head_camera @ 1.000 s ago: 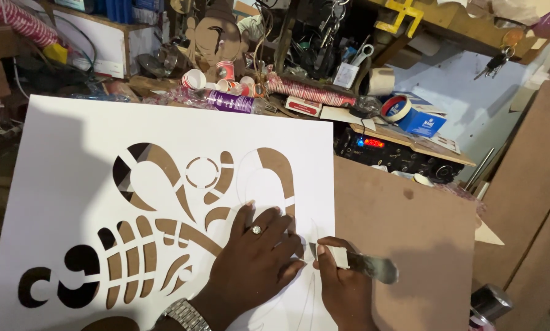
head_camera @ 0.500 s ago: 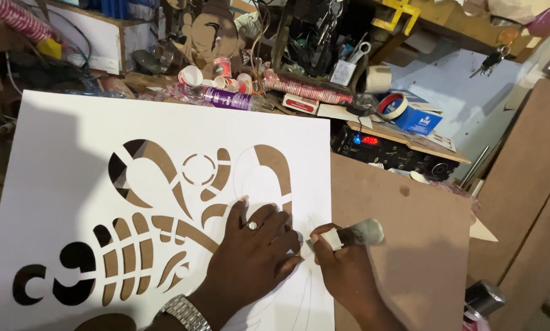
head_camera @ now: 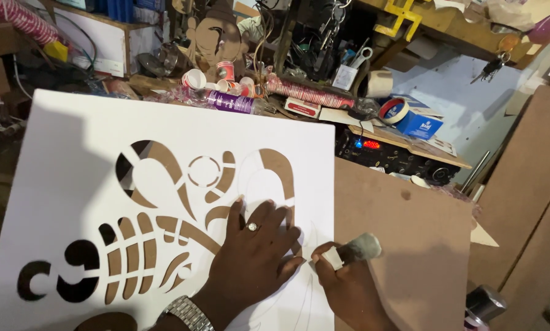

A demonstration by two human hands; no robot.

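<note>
— Look how the left hand (head_camera: 254, 257) lies flat, fingers spread wide, on the white cut-out sheet (head_camera: 91, 147). That seems meant to pin the sheet so it can't slide on the brown board (head_camera: 403, 245) underneath.

— And the right hand (head_camera: 342, 285)?

— It is closed around a small cutting tool with a taped, grey-wrapped handle (head_camera: 354, 248), with the working end down at the sheet's lower right part, just beside the left fingertips. Holding the tool that close to the pressing hand probably keeps the material taut right where the pencil lines run.

— Where is the sheet, exactly?

— On the table, resting over the brown board, with its right edge about halfway across it. The finished openings show brown through them, to the left of the hands.

— Anything different from a moment ago?

— Yes. A second ago the right hand held the tool lying flatter, handle pointing right and lower. Now the handle is tipped up and the hand has closed in towards the left fingertips. The left hand has barely shifted; the ring (head_camera: 251, 227) sits at about the same spot on the sheet.
</note>
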